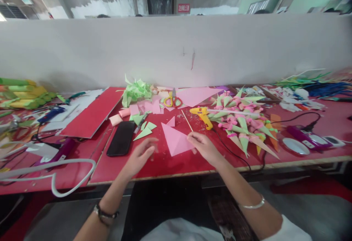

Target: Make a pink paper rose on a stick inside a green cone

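Observation:
A pink paper triangle (176, 141) lies on the red table (165, 165) in front of me. My right hand (205, 146) pinches its right corner and also holds the near end of a thin wooden skewer (187, 120) that points away from me. My left hand (141, 154) hovers just left of the paper, fingers loosely curled and blurred; nothing shows in it. A smaller pink scrap (171, 122) sits beyond the triangle.
A black phone (121, 138) and green paper triangles (144, 130) lie left. A yellow glue gun (202, 115) with its cord, yellow scissors (172, 100), and a heap of green-and-pink paper cones (242, 121) are right. A grey partition (176, 50) backs the table.

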Demonstrator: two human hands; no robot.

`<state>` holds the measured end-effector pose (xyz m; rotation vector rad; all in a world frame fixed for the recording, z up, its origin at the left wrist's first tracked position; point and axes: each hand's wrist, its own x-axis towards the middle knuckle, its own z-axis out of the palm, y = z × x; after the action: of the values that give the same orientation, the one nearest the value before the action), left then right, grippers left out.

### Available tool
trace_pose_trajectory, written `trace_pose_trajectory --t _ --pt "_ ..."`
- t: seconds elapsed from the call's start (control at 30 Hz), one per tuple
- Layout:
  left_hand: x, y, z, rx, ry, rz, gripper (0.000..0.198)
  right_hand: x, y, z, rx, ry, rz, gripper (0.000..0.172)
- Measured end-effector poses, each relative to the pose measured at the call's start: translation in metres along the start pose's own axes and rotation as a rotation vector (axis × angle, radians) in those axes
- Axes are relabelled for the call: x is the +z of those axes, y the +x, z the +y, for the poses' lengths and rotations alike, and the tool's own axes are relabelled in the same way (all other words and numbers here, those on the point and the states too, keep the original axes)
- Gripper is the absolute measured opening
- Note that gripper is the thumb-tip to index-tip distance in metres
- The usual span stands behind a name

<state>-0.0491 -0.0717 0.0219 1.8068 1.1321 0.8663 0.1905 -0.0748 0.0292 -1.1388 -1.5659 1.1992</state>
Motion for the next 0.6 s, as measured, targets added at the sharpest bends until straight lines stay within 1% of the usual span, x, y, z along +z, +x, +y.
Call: trace_pose_trajectory --t 0.03,0.1,0.17,0.23,0.3,0.47,0.6 --pt "0.01 -0.001 0.002 0.031 -0.176 -0.075 0.04 0.006 0.001 0.004 0.011 0.055 -0.004 0.026" --pt "0.027 -0.002 0.006 0.053 -0.359 -0.158 0.047 0.019 0.001 0.01 0.033 0.143 -0.031 0.027" --pt "0.038 -0.002 0.009 0.037 -0.423 -0.154 0.048 0.029 0.002 0.017 0.067 0.216 -0.039 0.028" --pt "0.043 -0.002 0.01 0.006 -0.429 -0.117 0.045 0.034 0.002 0.022 0.101 0.276 -0.037 0.029" --pt "0.044 -0.001 0.007 -0.006 -0.421 -0.084 0.042 0.037 0.003 0.026 0.125 0.317 -0.047 0.03" --pt "0.043 0.0 -0.002 0.037 -0.37 -0.002 0.04 0.042 0.003 0.03 0.132 0.395 -0.066 0.031" --pt "0.041 0.0 -0.002 0.057 -0.323 0.022 0.036 0.047 0.003 0.03 0.154 0.44 -0.087 0.034"
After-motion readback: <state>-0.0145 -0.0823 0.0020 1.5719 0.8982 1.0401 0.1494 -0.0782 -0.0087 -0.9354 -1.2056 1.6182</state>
